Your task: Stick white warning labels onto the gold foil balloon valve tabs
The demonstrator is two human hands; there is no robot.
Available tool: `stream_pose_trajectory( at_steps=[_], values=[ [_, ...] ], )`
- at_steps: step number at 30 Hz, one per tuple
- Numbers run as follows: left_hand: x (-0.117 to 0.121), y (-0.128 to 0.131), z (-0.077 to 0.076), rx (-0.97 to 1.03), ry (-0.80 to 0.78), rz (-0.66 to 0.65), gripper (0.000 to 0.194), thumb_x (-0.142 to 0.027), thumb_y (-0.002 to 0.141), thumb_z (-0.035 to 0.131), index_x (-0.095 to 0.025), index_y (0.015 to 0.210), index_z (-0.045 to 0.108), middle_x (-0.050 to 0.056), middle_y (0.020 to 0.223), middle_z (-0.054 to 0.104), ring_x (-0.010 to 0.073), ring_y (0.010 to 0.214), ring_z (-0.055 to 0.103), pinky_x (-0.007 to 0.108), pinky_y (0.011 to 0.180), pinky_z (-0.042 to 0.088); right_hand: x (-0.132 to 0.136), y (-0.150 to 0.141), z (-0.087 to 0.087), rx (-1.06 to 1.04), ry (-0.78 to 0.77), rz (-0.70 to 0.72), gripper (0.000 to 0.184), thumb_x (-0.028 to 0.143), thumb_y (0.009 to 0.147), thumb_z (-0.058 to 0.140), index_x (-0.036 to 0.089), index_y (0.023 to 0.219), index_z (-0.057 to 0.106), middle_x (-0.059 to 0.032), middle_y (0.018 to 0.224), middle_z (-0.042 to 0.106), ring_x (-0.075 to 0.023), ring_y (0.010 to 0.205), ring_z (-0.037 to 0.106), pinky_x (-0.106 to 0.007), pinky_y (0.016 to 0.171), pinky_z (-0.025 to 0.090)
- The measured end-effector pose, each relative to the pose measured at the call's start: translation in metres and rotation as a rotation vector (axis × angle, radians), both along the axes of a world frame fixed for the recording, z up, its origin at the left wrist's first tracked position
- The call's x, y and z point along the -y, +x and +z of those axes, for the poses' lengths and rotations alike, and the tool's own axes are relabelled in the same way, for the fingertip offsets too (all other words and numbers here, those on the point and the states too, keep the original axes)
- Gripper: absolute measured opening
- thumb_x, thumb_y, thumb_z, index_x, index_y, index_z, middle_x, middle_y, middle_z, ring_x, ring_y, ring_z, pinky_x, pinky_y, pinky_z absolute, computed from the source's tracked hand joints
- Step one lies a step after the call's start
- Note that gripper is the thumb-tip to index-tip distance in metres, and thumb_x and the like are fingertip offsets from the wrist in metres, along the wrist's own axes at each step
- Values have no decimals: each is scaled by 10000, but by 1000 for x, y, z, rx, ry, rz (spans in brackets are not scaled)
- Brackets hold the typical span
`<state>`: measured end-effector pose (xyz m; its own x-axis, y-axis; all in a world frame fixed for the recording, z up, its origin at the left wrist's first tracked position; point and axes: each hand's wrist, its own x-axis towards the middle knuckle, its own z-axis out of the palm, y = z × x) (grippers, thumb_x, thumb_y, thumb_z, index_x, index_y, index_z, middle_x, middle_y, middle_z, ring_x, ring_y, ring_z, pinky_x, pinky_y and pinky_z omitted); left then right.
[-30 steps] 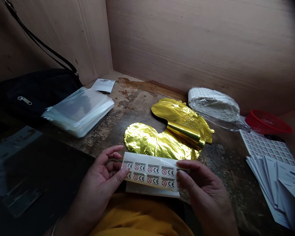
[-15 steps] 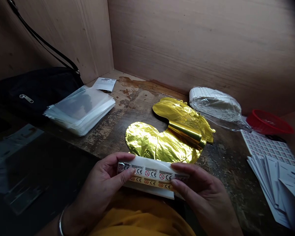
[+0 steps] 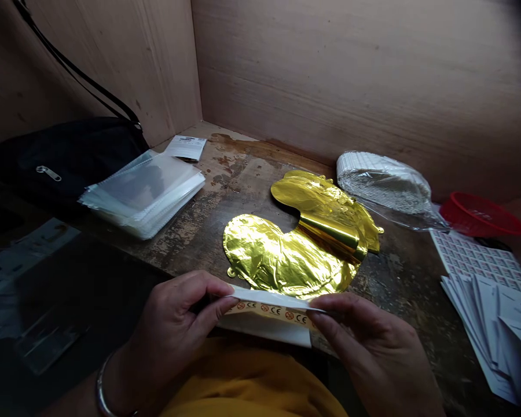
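Observation:
Between both hands, near my body, a folded sheet of stickers (image 3: 264,311) with printed CE marks and red symbols is held by its two ends. My left hand (image 3: 180,318) pinches its left end between thumb and fingers, a metal bangle on the wrist. At the right end, my right hand (image 3: 369,341) grips it with thumb and forefinger. The white backing folds over the top, hiding part of the print. Just beyond lie gold foil balloons (image 3: 282,255), partly overlapping and curled on the table.
Clear plastic sleeves (image 3: 143,191) are stacked at left, by a dark bag (image 3: 65,156) and a printed card (image 3: 186,147). On the right are bagged white straws or sticks (image 3: 382,182), a red basket (image 3: 481,214), a sticker sheet (image 3: 481,260) and white cards (image 3: 481,330). Wooden panels (image 3: 351,75) stand behind.
The sticker sheet has been tilted and folded, so its upper printed row no longer shows and white backing faces up. Both hands still hold its ends.

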<state>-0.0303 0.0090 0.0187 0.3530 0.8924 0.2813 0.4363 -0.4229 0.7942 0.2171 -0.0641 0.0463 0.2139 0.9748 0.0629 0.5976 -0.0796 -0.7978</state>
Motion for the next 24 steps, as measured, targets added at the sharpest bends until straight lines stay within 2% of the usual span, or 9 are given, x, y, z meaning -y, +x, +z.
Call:
stream_pose_trajectory(
  at_steps=[3,6,10,13,17,20,21,22,24],
  values=[
    [-1,0,4,8,66,-14,70,-192,841,653,-217,780,674,37,895,601,172,886,600,252,787,479,-2,2,5,107,72,-3,94,340,811,688,262,765,715,-33,843,665,-195,812,654,-260,677,524],
    [-4,1,4,144,-193,-70,118,-255,885,612,-208,779,632,40,964,610,182,943,582,258,812,474,-5,3,6,15,50,41,123,348,829,661,249,762,692,-52,1018,658,-221,977,628,-288,811,510],
    [-12,4,-8,334,-658,-61,251,-413,874,638,-183,788,587,-28,681,551,105,623,510,181,564,413,-11,-1,-1,-351,-220,108,195,398,879,604,218,829,660,-13,768,658,-155,703,619,-225,618,505],
    [-26,0,-17,309,-693,-47,313,-433,838,670,-153,728,587,-22,687,563,102,629,514,183,577,415,-15,-7,-11,-478,-258,53,236,422,848,651,193,791,642,5,688,623,-121,635,560,-188,556,456],
    [-39,-20,-12,156,-505,78,305,-410,871,615,-163,696,578,-19,639,588,126,621,560,222,606,459,-18,-7,-18,-616,-263,-57,263,440,808,703,184,803,643,12,672,605,-98,601,517,-164,510,414],
    [-32,-29,8,-102,-20,344,179,-346,906,578,-190,833,626,4,784,676,171,748,636,290,730,502,-20,-10,-16,-677,-267,-129,267,440,793,723,188,830,644,9,693,617,-99,603,534,-167,515,426],
    [-26,-27,15,-200,190,346,135,-316,893,609,-200,952,644,26,980,691,201,934,640,336,882,481,-21,-14,-14,-682,-276,-101,262,436,797,720,187,829,646,6,694,621,-102,606,541,-172,523,434],
    [-20,-22,22,-235,425,241,202,-316,876,634,-208,1047,639,44,1124,673,238,1094,600,404,1027,398,-23,-20,-12,-679,-280,-49,254,432,806,711,186,822,648,4,688,620,-104,607,542,-178,530,439],
    [-11,-9,30,-311,592,-9,349,-292,881,643,-212,1214,581,43,1198,666,247,1198,553,465,1148,231,-26,-34,-10,-653,-256,74,236,415,822,693,184,799,653,5,671,614,-104,603,535,-185,540,440]
  ],
)
